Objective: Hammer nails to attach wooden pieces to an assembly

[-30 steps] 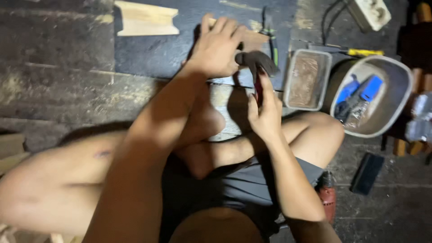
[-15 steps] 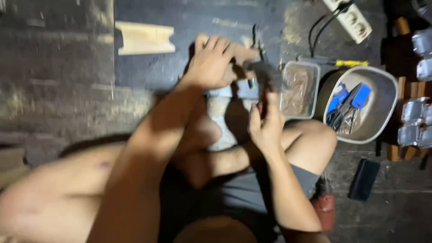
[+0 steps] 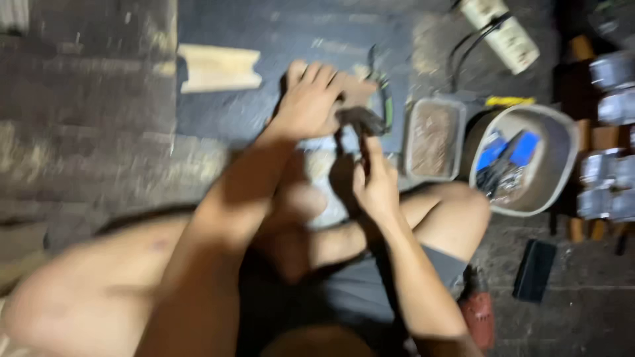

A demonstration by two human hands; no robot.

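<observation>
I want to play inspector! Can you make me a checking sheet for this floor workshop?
Surface: dark worn floor, a bluish mat under the work.
Job's things: hammer over a flat brownish piece.
Clutter: pale wood block, rectangular tub, round bowl of blue-handled tools, black flat box.
Grip: left hand presses the piece; right hand holds the hammer handle.
Cables: power strip with black cords.
Surroundings: grey metal parts, blurred.

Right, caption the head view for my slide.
Seated on a dark floor, left hand pressing a brown piece down, right hand holding a hammer over it.
</observation>
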